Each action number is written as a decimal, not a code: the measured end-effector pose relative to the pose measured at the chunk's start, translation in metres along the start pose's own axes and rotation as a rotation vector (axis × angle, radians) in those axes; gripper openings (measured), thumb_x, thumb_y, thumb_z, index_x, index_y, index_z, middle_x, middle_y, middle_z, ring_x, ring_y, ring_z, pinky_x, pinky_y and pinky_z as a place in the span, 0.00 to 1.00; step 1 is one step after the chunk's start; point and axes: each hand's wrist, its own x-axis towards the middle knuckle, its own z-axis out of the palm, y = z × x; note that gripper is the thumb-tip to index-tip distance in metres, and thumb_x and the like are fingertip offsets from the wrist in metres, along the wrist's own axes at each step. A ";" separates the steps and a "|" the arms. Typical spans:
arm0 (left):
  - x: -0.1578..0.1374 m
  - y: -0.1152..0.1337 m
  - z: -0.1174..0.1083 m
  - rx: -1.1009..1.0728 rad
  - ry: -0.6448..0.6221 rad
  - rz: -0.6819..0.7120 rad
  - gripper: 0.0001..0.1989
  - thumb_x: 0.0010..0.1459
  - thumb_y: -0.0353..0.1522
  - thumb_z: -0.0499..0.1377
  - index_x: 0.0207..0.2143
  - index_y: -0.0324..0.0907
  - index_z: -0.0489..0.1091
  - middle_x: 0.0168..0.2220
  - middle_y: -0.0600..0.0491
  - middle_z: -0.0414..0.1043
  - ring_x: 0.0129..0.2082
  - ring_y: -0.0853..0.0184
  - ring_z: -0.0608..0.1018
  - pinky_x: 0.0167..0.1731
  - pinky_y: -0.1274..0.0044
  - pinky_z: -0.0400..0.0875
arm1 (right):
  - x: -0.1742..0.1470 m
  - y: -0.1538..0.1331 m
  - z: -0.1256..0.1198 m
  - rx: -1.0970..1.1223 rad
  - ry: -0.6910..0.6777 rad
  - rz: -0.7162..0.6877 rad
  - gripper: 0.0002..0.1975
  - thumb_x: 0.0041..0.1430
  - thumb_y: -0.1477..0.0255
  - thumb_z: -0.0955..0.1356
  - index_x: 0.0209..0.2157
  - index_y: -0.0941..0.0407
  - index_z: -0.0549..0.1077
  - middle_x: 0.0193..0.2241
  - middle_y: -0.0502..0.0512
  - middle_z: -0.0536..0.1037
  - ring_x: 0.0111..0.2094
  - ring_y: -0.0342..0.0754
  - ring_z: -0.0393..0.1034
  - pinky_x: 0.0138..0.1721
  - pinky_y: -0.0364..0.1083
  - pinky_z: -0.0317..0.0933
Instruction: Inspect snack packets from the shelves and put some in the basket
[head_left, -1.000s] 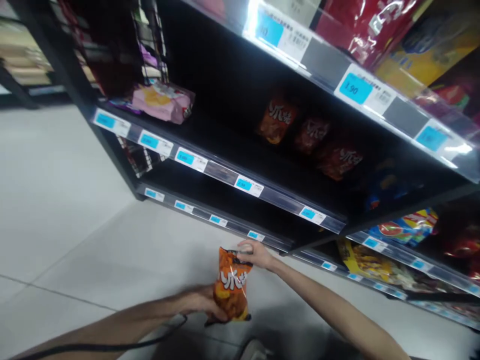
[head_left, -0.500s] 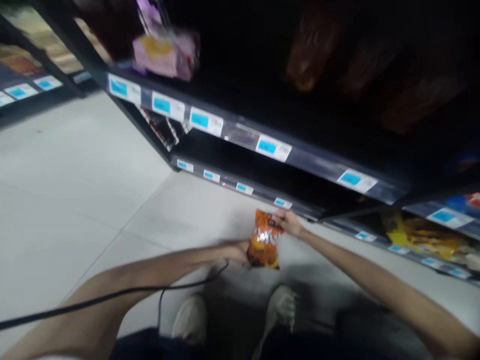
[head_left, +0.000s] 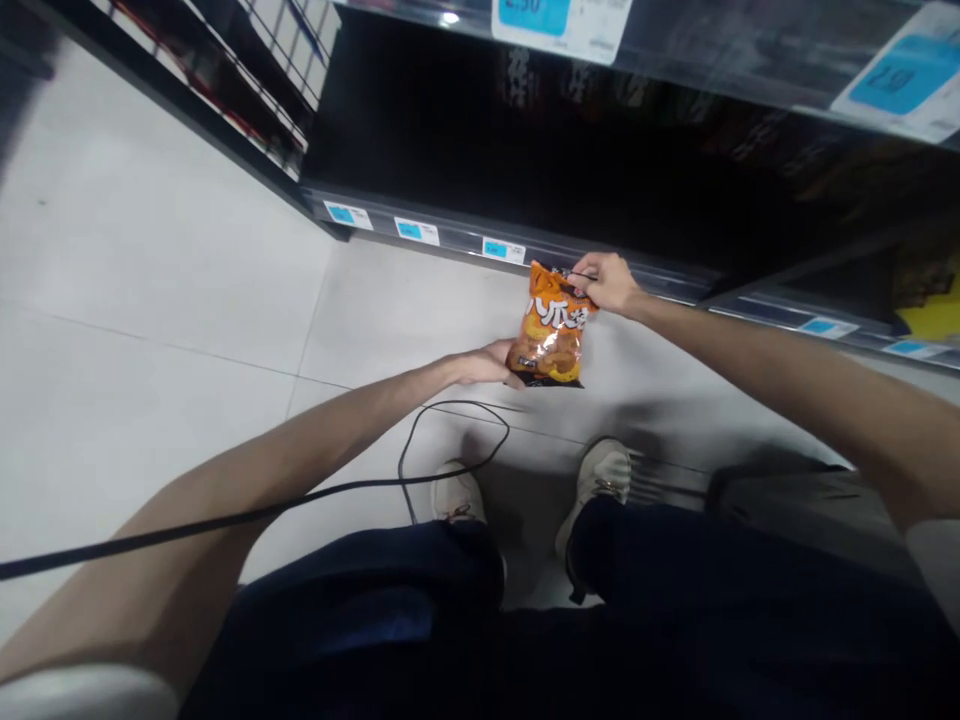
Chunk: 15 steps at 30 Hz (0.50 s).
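An orange snack bag [head_left: 553, 328] with white lettering and a dark lower edge is held upright between my two hands, just in front of the bottom shelf. My right hand [head_left: 606, 283] pinches its top right corner, thumb and fingers closed on the wrapper. At the bag's lower left side, my left hand [head_left: 487, 365] grips it from the edge, with most of its fingers hidden behind the bag.
The dark bottom shelf [head_left: 450, 140] carries price tags on its rim, and dim bags stand deep inside. A black cable [head_left: 322, 495] crosses my left arm and loops above the pale floor [head_left: 187, 290]. A dark grey case [head_left: 787, 500] stands by my right shoe.
My view has tipped down and come closer to the bottom shelf, so the upper shelf has mostly left the picture. Both hands still hold the bag, whose front now shows more clearly.
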 end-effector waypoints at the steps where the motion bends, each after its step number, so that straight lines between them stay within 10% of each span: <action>1: 0.001 0.004 0.000 0.018 -0.009 0.009 0.44 0.38 0.22 0.69 0.61 0.36 0.63 0.61 0.40 0.70 0.61 0.56 0.72 0.63 0.62 0.61 | -0.002 0.000 -0.004 0.026 0.013 0.005 0.04 0.58 0.74 0.72 0.34 0.60 0.76 0.31 0.53 0.81 0.31 0.44 0.75 0.42 0.48 0.71; 9: 0.019 -0.004 0.005 0.323 0.064 -0.057 0.38 0.30 0.24 0.73 0.50 0.35 0.73 0.49 0.47 0.80 0.54 0.55 0.77 0.56 0.73 0.69 | -0.032 -0.008 -0.015 0.349 0.100 0.114 0.06 0.55 0.75 0.75 0.31 0.61 0.76 0.26 0.53 0.79 0.26 0.44 0.75 0.35 0.47 0.74; 15: 0.025 -0.014 0.030 0.049 -0.127 -0.052 0.40 0.26 0.20 0.72 0.49 0.35 0.73 0.52 0.45 0.79 0.54 0.53 0.77 0.56 0.69 0.70 | -0.049 -0.002 -0.020 0.259 0.071 0.171 0.05 0.50 0.73 0.76 0.27 0.60 0.80 0.27 0.57 0.81 0.29 0.49 0.77 0.36 0.48 0.73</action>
